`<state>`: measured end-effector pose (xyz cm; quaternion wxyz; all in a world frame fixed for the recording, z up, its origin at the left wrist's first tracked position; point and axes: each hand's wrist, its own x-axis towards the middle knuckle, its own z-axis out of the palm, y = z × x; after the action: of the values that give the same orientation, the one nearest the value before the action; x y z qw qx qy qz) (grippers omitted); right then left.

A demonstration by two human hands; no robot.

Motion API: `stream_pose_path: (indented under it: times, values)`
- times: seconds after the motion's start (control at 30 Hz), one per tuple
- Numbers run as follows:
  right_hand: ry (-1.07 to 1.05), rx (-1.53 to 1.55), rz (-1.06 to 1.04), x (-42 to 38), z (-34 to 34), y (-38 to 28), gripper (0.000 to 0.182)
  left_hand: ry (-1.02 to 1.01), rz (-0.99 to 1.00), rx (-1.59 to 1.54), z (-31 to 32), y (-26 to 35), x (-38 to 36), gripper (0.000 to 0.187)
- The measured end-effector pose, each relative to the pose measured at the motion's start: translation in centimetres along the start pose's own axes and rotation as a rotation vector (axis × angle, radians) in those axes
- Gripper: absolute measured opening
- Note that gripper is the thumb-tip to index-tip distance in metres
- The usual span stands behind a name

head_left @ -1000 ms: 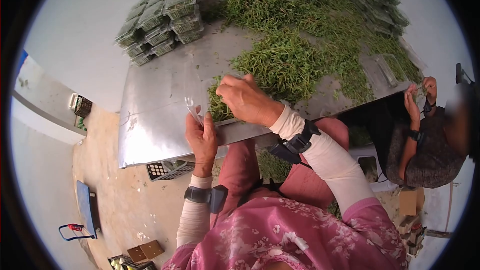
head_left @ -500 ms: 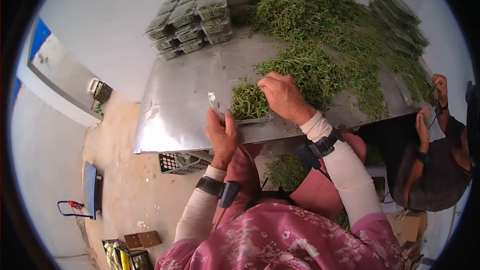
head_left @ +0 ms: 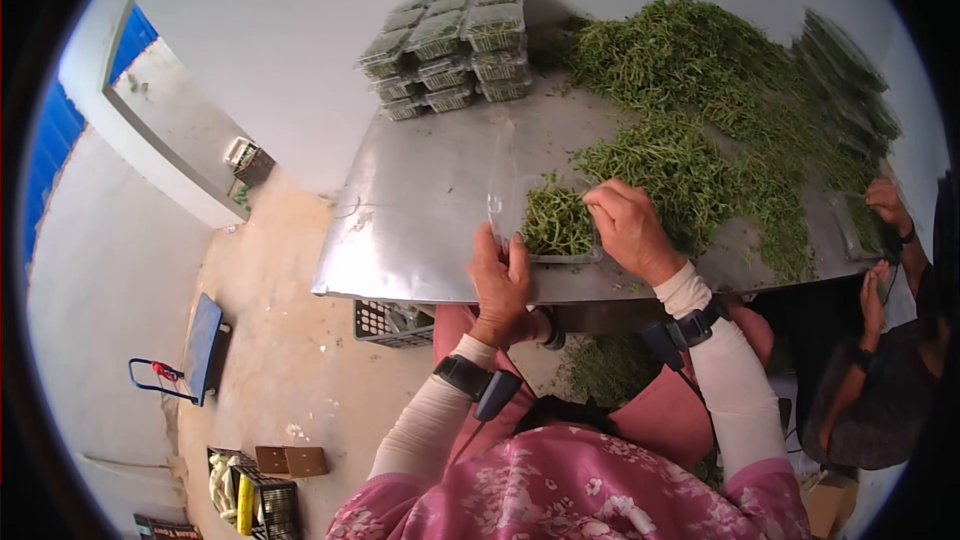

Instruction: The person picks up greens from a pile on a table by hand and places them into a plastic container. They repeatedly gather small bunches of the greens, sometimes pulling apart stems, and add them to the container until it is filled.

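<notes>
The clear box (head_left: pixel 568 259) lies open near the front edge of the desk (head_left: pixel 420 200), with cut greens (head_left: pixel 556 218) inside and its lid (head_left: pixel 505 180) raised on the left. The left hand (head_left: pixel 500 280) is at the lid; its grip is narrow, with the lid edge between thumb and fingers. The right hand (head_left: pixel 635 232) is at the right side of the box, fingers bent together; whether this grip holds greens or plastic cannot be told. A loose pile (head_left: pixel 690 170) of the same greens lies behind and to the right. A stack of filled boxes (head_left: pixel 440 50) stands at the rear left of the desk.
</notes>
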<state>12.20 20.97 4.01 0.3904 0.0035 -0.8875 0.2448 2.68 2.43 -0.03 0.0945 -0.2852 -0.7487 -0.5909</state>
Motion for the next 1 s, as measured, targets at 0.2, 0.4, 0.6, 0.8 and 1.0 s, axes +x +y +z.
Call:
stream_pose_path:
  times: [0.2, 0.4, 0.6, 0.8, 1.0]
  values:
    - [-0.005, -0.009, 0.001, -0.5, -0.3, -0.3, 0.012, 0.031, 0.069, 0.003, 0.4, -0.8, 0.1, 0.033]
    - [0.017, -0.046, -0.042, -1.0, 0.0, -0.4, 0.011, 0.034, 0.065, 0.003, 0.4, -0.4, 0.1, 0.032]
    - [0.034, -0.013, -0.052, -0.9, -0.1, -0.7, 0.013, 0.032, 0.101, 0.078, 0.4, -1.3, 0.2, 0.030]
    - [0.047, -0.048, -0.089, -1.4, 0.4, -0.1, 0.014, -0.002, 0.056, 0.043, 0.3, -0.5, 0.1, 0.032]
    - [0.052, -0.064, -0.077, -2.2, 0.2, 0.1, 0.014, -0.008, 0.056, 0.050, 0.2, 0.1, 0.1, 0.031]
